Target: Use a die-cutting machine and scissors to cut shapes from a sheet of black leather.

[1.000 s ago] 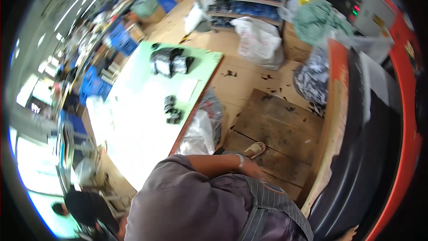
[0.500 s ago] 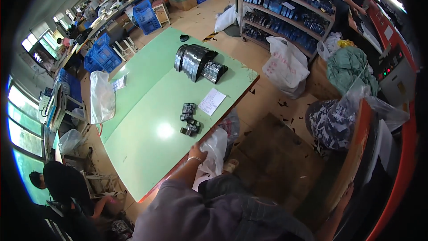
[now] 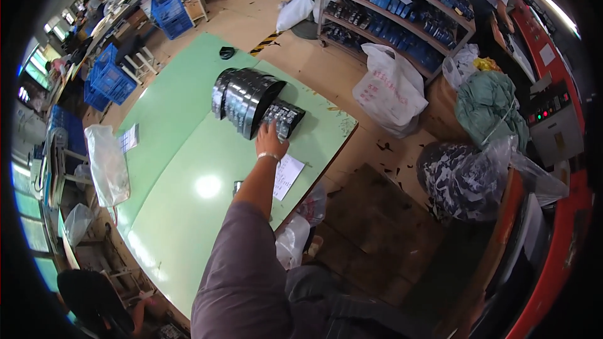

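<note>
My left hand (image 3: 271, 142) reaches over the green table (image 3: 182, 226), its fingers extended to the near edge of a small stack of black curved pieces (image 3: 286, 117). The fingertips seem to touch the stack; no grip around it shows. Beside it on the left lies a larger row of glossy black curved pieces (image 3: 242, 97) with light markings. A white paper slip (image 3: 289, 174) with handwriting lies by my wrist, partly covered by it. My forearm hides most of some small black pieces (image 3: 237, 187). My right hand does not show.
A small black piece (image 3: 227, 53) lies at the table's far end. A clear plastic bag (image 3: 107, 166) hangs at its left edge. Rightward stand a loaded shelf rack (image 3: 396, 16), a white sack (image 3: 391, 91) and a red machine (image 3: 546, 41). A person (image 3: 94, 301) sits at lower left.
My left hand has left the table's near edge and moved forward to the small black stack. The view has shifted. My right forearm, faintly visible at lower right before, no longer shows.
</note>
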Action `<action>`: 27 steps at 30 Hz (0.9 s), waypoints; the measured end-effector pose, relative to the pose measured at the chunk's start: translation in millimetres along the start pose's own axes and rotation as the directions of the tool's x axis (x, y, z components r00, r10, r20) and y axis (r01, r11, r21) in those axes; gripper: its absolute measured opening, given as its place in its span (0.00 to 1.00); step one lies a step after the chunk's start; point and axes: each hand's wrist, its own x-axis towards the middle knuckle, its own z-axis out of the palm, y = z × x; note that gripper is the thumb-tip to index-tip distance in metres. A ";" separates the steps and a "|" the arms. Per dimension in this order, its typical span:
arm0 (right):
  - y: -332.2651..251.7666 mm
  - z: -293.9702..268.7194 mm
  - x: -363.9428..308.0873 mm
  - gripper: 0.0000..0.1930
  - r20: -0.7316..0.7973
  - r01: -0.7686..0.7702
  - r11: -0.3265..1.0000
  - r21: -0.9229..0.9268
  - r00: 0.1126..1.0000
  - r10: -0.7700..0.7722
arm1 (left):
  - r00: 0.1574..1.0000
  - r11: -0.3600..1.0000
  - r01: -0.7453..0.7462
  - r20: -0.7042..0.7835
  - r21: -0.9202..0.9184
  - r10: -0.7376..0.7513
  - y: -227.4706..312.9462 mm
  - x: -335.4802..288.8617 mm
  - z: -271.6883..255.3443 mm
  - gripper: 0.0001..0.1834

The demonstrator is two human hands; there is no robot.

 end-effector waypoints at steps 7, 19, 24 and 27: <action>-36.4 8.8 -22.1 0.28 -0.053 0.013 0.995 0.095 0.999 -0.008 | 0.955 0.977 0.068 0.271 0.203 -0.122 50.3 109.5 -4.6 0.59; -42.0 17.9 -16.7 0.29 -0.297 -0.088 0.972 -0.217 0.955 0.020 | 0.906 0.973 0.232 0.360 0.019 -0.223 58.9 115.5 22.3 0.54; -57.4 7.9 -11.8 0.30 -0.089 -0.194 0.948 -0.253 0.980 0.176 | 0.886 0.880 0.371 0.396 -0.297 -0.240 35.8 113.4 23.1 0.47; -53.8 11.0 -11.7 0.30 -0.134 -0.124 0.963 -0.237 0.987 0.094 | 0.857 0.814 0.436 0.453 -0.384 -0.245 31.9 113.1 25.1 0.47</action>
